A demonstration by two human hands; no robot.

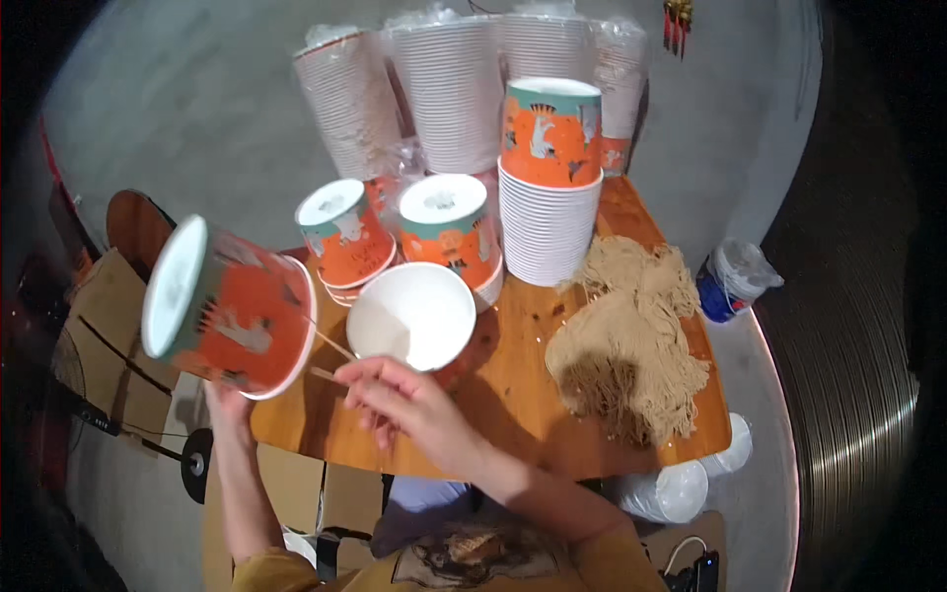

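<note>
At the left, my left hand (229, 403) grips a large orange paper bucket (247, 321) from below; most of its fingers are hidden behind the bucket. The bucket is tipped on its side, its white-green base facing left and its rolled rim toward my right hand. My right hand (400, 400) pinches a thin beige cord (335, 345) that runs up to the bucket's rim. Whether the cord passes through the wall cannot be seen. Just beyond my right hand, a white-lined bucket (419, 311) stands mouth up on the table.
Upside-down orange buckets (449, 222) stand behind, beside a tall nested stack (547, 222) topped by another. Wrapped stacks (444, 94) line the back. A heap of beige cords (631, 345) covers the right of the wooden table (493, 414). A blue-white pail (730, 281) is beyond the edge.
</note>
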